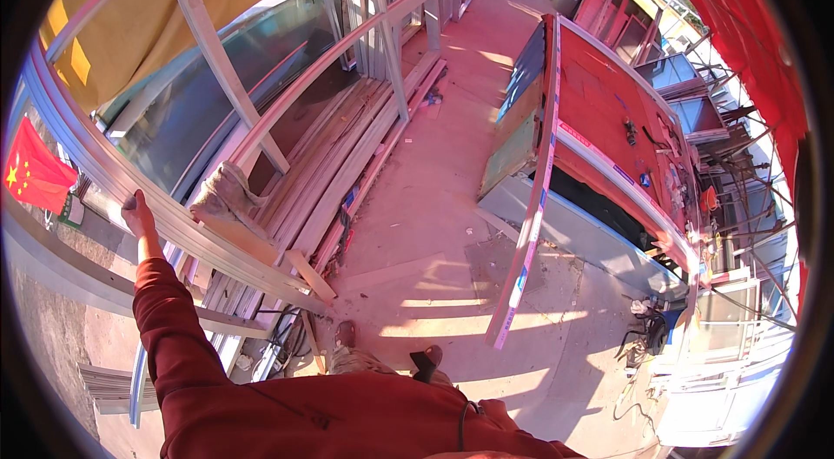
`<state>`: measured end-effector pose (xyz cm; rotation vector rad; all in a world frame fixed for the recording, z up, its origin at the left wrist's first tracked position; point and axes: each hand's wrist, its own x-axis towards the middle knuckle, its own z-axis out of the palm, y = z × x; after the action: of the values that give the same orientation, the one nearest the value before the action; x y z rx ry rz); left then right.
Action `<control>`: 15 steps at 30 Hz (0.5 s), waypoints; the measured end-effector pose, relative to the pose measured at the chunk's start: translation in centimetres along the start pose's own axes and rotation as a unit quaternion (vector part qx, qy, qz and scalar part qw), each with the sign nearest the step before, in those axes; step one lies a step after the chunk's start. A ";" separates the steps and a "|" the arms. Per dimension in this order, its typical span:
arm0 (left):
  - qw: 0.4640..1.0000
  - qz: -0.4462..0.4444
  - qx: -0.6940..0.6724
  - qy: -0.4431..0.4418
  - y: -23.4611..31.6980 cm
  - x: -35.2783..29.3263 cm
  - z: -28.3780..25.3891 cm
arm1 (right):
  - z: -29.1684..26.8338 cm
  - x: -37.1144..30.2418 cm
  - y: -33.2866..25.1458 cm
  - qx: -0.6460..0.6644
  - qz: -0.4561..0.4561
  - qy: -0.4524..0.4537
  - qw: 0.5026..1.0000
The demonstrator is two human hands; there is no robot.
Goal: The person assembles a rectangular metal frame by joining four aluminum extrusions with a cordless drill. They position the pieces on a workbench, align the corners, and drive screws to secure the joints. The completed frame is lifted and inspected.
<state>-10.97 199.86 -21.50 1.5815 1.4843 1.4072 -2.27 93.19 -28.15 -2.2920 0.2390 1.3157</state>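
My left hand (pixel 137 214) reaches out to the left at the end of a red sleeve. Its fingers are closed around the edge of a long silver aluminium profile (pixel 193 231), one of several standing or leaning in a rack. The profile slants from the upper left down toward the floor near my feet. A crumpled grey cloth (pixel 228 191) hangs over the rack just right of that hand. My right hand and forearm do not show.
A red-topped workbench (pixel 599 103) stands to the right, with a long film-wrapped profile (pixel 532 224) sticking out past its near end. Long profiles (pixel 347 142) lie stacked beneath the rack, before glass sheets (pixel 234 68). Cables (pixel 647 333) tangle on the floor at right.
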 end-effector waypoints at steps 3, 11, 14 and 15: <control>0.999 0.001 0.042 -0.008 6.0 -8.6 0.9 | 0.0 -5.4 -4.7 0.188 0.175 0.110 0.960; 0.944 0.098 -0.260 -0.176 19.9 -28.0 -3.0 | 2.9 -3.1 -1.3 0.261 0.158 0.091 0.948; 0.888 0.057 -0.360 -0.280 29.1 -35.8 -3.6 | 3.5 -3.0 1.3 0.313 0.154 0.111 0.931; 0.859 0.031 -0.410 -0.305 32.4 -38.7 -4.0 | 4.1 -2.6 3.2 0.347 0.145 0.119 0.919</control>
<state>3.17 154.80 -3.22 1.3052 0.3620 1.1569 -7.95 92.23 -28.68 -1.8221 0.9906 0.8653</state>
